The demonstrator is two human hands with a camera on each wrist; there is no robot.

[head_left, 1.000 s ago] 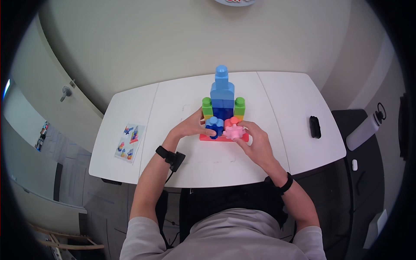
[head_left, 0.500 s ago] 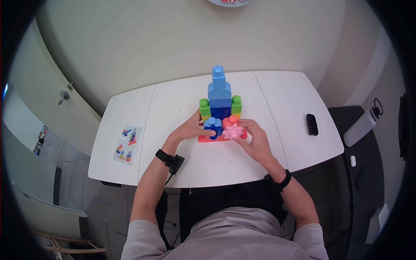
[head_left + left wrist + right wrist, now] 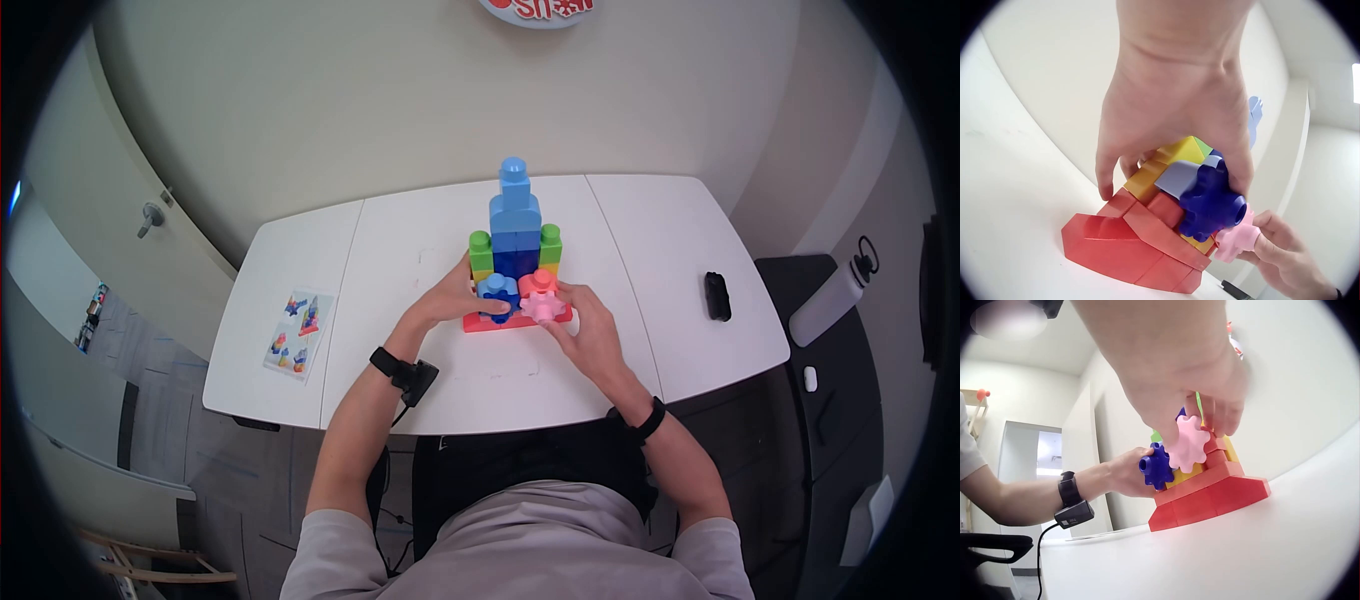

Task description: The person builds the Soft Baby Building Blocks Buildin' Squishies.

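Note:
A toy block build stands on a red base (image 3: 485,324), with a tower of blue blocks (image 3: 515,215) between two green-topped columns (image 3: 551,243). Two gears face its front: a dark blue gear (image 3: 1207,203) on a light blue block (image 3: 1180,177), and a pink gear (image 3: 1188,445) by a coral red block (image 3: 545,278). My left hand (image 3: 448,297) grips around the build's left side, its thumb on the dark blue gear and its other fingers partly hidden behind the blocks. From the right, my right hand (image 3: 590,330) pinches the pink gear between thumb and fingers.
The build stands mid-table on a white table (image 3: 450,390). A picture sheet (image 3: 298,335) lies at the left, a black case (image 3: 717,296) at the right. Beyond the right edge, a white bottle (image 3: 828,305) stands on a dark surface (image 3: 850,370).
The head view has shifted slightly, showing more of the wall sign. Both hands keep their places at the two gears, and the build stands as before.

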